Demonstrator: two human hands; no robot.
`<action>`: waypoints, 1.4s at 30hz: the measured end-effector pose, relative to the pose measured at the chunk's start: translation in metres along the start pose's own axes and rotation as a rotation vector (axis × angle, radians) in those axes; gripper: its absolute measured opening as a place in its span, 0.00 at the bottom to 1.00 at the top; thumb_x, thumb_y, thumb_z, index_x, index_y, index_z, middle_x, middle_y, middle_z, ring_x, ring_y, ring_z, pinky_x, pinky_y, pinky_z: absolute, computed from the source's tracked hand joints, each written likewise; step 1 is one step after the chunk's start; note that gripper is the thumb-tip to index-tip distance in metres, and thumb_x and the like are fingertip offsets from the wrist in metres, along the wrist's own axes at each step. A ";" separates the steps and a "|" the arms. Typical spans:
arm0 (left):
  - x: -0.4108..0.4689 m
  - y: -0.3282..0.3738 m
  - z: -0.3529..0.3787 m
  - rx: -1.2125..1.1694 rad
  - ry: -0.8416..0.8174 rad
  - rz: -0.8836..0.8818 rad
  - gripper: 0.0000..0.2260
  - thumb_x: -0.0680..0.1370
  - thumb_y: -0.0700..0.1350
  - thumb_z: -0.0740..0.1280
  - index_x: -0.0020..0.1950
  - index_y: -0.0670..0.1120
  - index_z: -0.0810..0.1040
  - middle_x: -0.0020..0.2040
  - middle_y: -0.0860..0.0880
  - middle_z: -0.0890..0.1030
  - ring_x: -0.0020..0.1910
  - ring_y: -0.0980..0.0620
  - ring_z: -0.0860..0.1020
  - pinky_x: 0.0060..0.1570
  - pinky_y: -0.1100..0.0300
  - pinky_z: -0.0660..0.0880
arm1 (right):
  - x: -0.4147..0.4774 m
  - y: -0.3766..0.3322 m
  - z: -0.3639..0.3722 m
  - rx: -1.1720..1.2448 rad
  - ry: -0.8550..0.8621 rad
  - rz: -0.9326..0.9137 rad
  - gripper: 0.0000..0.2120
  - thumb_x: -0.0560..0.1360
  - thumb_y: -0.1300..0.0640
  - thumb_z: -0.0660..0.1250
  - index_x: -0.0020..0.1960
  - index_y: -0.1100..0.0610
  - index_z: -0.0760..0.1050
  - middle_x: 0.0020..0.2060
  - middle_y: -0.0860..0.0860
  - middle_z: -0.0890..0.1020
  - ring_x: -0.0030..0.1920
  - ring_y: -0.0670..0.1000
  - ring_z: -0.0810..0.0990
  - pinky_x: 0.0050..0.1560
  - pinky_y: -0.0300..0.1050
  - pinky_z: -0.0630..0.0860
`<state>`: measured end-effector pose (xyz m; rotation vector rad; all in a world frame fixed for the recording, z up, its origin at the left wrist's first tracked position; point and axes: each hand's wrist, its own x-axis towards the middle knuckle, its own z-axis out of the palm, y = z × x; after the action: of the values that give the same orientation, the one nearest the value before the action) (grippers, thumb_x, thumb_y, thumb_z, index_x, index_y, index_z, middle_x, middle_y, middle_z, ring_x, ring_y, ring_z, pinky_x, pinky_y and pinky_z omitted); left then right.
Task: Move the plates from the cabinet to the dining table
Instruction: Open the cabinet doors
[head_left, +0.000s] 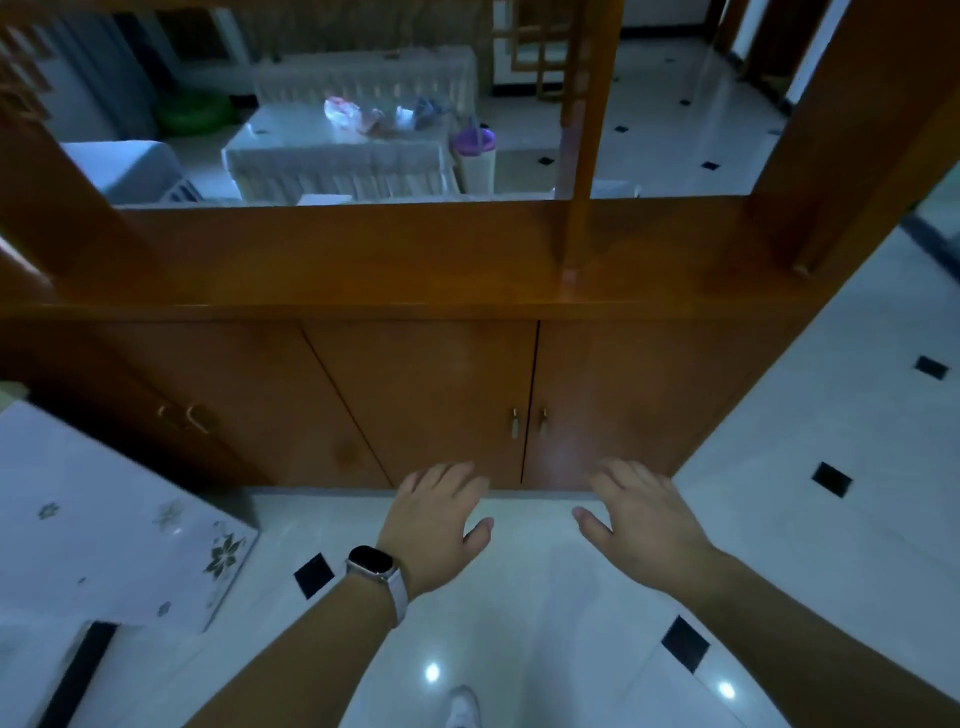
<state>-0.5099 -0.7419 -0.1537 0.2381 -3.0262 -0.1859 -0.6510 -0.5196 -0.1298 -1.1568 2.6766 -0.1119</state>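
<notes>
We hold both hands out ahead of us, palms down, over the white tiled floor (519, 597). The left hand (434, 525), with a smartwatch (371, 564) on its wrist, has its fingers spread and loose and holds nothing. The right hand (641, 519) is just as slack and empty. The two are well apart from each other. Just beyond the fingertips stands the wooden cabinet (415, 395), its doors shut. A pair of small metal handles (529, 420) sits where two doors meet, above and between our hands, and neither hand touches it. A second pair of handles (184, 415) shows farther left, blurred. We cannot tell where the plates are, since the shut doors hide the inside. At near left is the corner of a table with a flower-patterned top (104, 519). Through the open frame above the cabinet, in the far room, we see a cloth-covered low table (337, 150) with crumpled bags on it, and to its right a purple-lidded container (472, 156). The toe of a shoe (462, 709) shows at the bottom edge.
</notes>
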 end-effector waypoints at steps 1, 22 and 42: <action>0.010 -0.011 0.006 0.002 0.001 0.009 0.20 0.73 0.58 0.61 0.59 0.50 0.79 0.60 0.48 0.80 0.57 0.46 0.77 0.52 0.49 0.74 | 0.011 -0.002 0.004 -0.009 0.003 0.006 0.34 0.73 0.35 0.43 0.67 0.51 0.72 0.63 0.49 0.75 0.63 0.53 0.71 0.61 0.51 0.67; 0.179 -0.061 0.226 -0.689 -0.225 -0.504 0.18 0.78 0.52 0.66 0.67 0.50 0.75 0.61 0.48 0.78 0.56 0.47 0.77 0.53 0.58 0.74 | 0.214 0.058 0.182 0.496 -0.005 0.377 0.22 0.78 0.48 0.62 0.70 0.55 0.69 0.67 0.52 0.73 0.63 0.54 0.73 0.60 0.47 0.71; 0.230 -0.048 0.318 -1.025 -0.100 -0.624 0.07 0.76 0.41 0.64 0.51 0.51 0.72 0.39 0.55 0.76 0.38 0.53 0.75 0.35 0.59 0.69 | 0.294 0.065 0.265 0.874 0.100 0.474 0.04 0.79 0.53 0.61 0.51 0.51 0.73 0.43 0.46 0.79 0.42 0.42 0.76 0.38 0.39 0.69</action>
<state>-0.7632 -0.7899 -0.4532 1.0243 -2.3947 -1.7049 -0.8312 -0.6839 -0.4488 -0.2476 2.4208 -1.1260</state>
